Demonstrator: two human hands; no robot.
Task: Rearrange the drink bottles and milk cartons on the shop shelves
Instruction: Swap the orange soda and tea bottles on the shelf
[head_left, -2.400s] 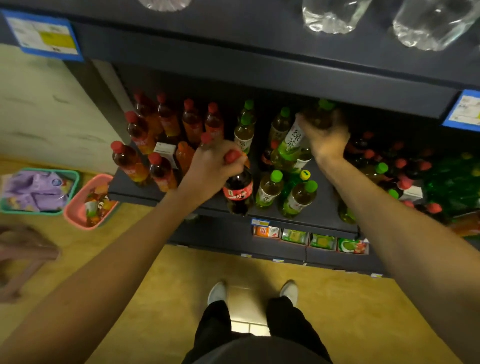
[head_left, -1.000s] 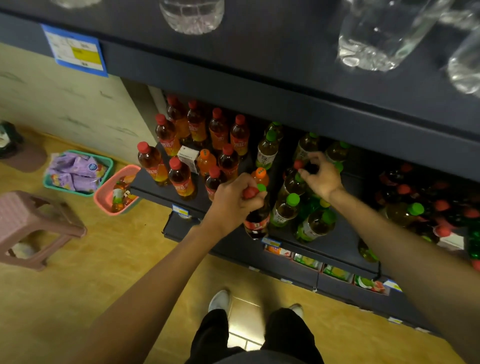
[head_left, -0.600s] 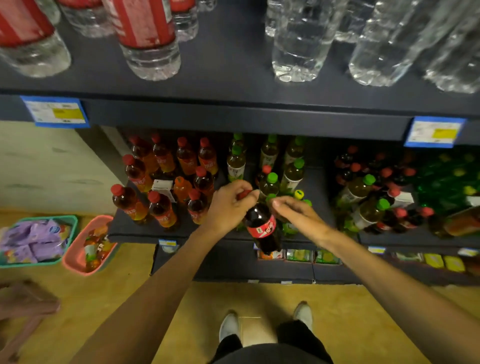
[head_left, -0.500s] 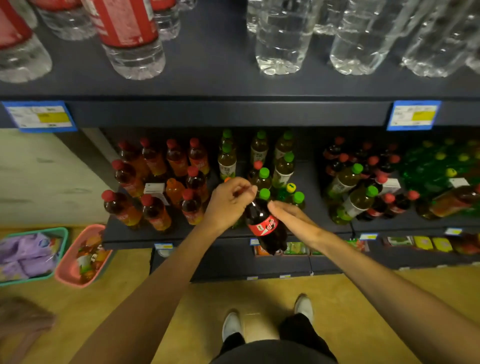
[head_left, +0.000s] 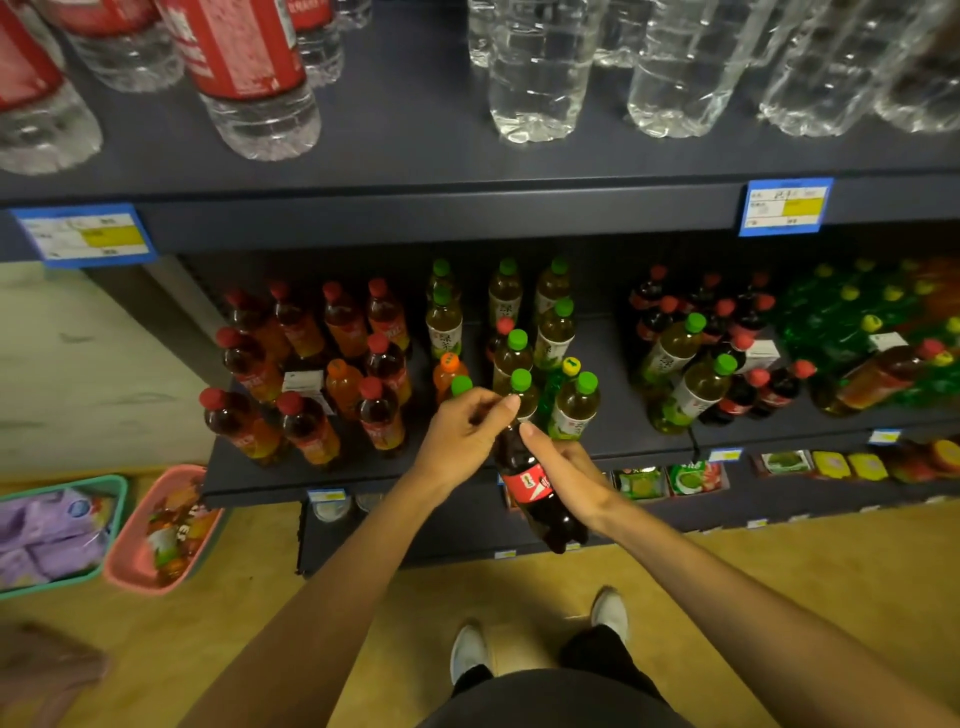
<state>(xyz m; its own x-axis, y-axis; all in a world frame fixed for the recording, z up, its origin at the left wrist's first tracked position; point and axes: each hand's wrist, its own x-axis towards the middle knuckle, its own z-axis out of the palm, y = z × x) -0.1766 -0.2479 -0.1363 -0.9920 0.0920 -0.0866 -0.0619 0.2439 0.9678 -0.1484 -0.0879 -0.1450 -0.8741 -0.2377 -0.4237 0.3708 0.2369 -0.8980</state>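
Gripping the cola bottle (head_left: 530, 483), left hand (head_left: 460, 434) fingers curl over its hidden cap; right hand (head_left: 569, 475) fingers wrap the label, its far side unseen.

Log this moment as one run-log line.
left hand: grips cola bottle at neck | right hand: holds its body | bottle: tilted, off shelf

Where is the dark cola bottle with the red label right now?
Centre of the head view: the cola bottle is held between both hands, tilted, in front of the green-capped tea bottles.
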